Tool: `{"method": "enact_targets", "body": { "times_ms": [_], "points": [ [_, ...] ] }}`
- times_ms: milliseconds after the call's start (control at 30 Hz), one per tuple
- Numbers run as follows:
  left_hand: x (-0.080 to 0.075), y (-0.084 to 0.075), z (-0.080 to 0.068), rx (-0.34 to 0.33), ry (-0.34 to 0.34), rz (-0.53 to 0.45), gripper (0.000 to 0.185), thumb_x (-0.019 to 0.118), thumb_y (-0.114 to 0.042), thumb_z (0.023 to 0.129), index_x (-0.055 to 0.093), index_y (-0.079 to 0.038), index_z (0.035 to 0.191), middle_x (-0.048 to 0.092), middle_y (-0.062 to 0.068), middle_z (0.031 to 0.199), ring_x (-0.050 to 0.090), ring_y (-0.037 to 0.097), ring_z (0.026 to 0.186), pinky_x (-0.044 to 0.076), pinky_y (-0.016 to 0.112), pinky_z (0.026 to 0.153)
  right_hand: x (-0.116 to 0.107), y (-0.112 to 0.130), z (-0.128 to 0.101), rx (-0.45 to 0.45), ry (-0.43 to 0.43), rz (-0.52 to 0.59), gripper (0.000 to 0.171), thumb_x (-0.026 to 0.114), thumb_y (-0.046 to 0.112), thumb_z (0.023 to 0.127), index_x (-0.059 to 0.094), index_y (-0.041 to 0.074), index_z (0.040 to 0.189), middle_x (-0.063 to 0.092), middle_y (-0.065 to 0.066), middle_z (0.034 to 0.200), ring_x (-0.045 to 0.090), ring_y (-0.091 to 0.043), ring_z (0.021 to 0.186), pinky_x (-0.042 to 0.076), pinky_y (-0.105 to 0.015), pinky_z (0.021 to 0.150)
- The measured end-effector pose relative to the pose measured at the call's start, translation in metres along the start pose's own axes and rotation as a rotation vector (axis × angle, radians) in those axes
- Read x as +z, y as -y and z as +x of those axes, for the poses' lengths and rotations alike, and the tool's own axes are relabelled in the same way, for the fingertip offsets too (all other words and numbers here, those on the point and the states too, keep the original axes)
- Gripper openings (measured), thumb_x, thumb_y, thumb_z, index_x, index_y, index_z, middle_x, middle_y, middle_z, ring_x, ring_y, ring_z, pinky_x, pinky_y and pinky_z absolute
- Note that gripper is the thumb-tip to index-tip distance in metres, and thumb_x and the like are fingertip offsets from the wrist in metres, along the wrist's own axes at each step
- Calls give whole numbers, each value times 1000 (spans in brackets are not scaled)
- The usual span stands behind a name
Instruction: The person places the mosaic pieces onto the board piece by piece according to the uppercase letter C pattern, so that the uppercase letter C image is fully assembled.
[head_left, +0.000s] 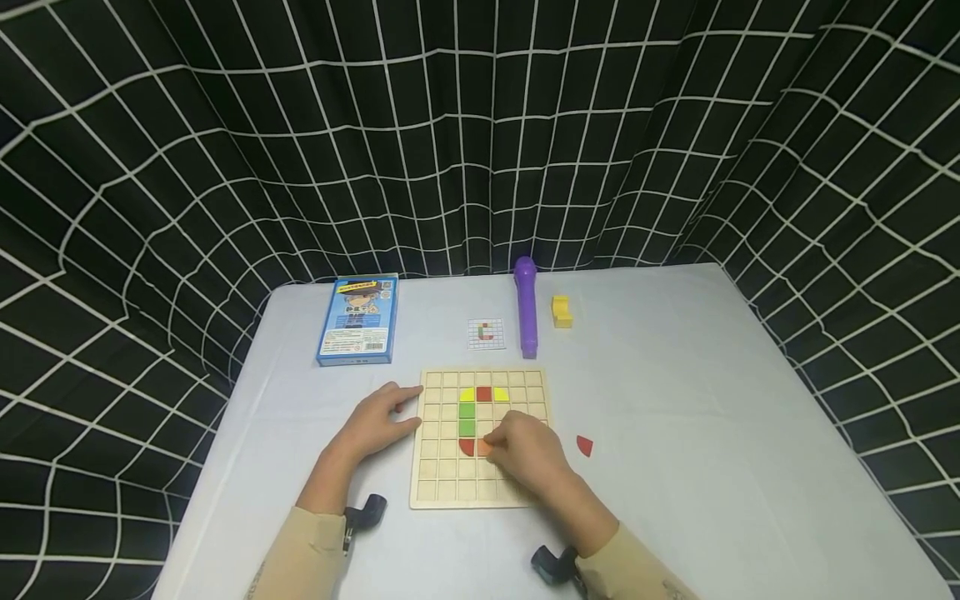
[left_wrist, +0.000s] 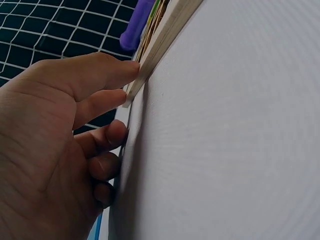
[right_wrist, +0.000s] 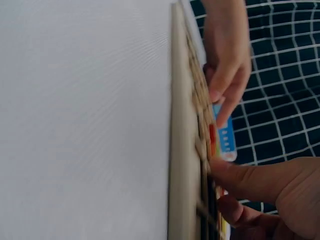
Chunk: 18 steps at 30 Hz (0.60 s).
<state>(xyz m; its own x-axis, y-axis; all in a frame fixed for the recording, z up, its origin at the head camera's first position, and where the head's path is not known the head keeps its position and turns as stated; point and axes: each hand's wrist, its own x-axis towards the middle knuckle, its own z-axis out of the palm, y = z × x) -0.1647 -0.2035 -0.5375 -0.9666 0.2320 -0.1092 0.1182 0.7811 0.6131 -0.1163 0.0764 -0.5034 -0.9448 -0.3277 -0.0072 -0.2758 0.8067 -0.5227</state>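
A pale wooden grid board [head_left: 438,492] lies flat on the table. Set in its cells are a red square [head_left: 483,393], yellow corner pieces [head_left: 467,395] at either side of it, two green squares [head_left: 467,410] and a red quarter-round piece [head_left: 467,447]. Thumb and fingertips of my right hand [head_left: 528,454] pinch an orange tile [head_left: 483,448] at the cell beside that red piece. My left hand [head_left: 375,423] touches the board's left edge with index finger and thumb spread, its other fingers bent loosely in the left wrist view.
A loose red quarter-round piece [head_left: 584,446] lies right of the board. Behind the board are a small pattern card [head_left: 486,334], a purple microphone-shaped object [head_left: 527,308], a yellow block [head_left: 561,312] and a blue box [head_left: 357,321]. Black gridded curtains surround the white table.
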Motion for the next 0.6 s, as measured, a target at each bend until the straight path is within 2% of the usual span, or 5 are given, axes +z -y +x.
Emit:
{"method": "enact_targets", "body": {
  "times_ms": [133, 267, 433, 600],
  "points": [
    [0, 1, 0, -7, -5, 8, 59, 80, -34, 88, 63, -19, 143, 50, -4, 92, 47, 15, 85, 42, 36, 76, -2, -5, -2, 2, 12, -7, 28, 89, 20, 78, 83, 14, 105, 60, 8, 82, 53, -10, 72, 44, -29, 63],
    [1, 1, 0, 3, -1, 4, 59, 80, -34, 89, 63, -19, 143, 50, -4, 91, 47, 15, 84, 42, 36, 76, -11, -14, -8, 45, -21, 8, 31, 88, 24, 80, 81, 14, 109, 57, 9, 81, 49, -11, 70, 43, -31, 63],
    [1, 2, 0, 8, 0, 7, 59, 79, -34, 89, 62, -18, 143, 50, -4, 91, 47, 15, 84, 42, 36, 75, -33, -32, -17, 194, -65, 15, 25, 83, 18, 84, 78, 8, 107, 62, 4, 82, 55, -14, 73, 49, -36, 69],
    [1, 3, 1, 14, -5, 4, 58, 79, -34, 89, 63, -19, 143, 50, -4, 92, 48, 15, 85, 42, 36, 76, -57, -54, -25, 363, -34, -60, 30, 84, 19, 81, 74, 2, 105, 66, -3, 80, 60, -21, 72, 52, -43, 68]
  ]
}}
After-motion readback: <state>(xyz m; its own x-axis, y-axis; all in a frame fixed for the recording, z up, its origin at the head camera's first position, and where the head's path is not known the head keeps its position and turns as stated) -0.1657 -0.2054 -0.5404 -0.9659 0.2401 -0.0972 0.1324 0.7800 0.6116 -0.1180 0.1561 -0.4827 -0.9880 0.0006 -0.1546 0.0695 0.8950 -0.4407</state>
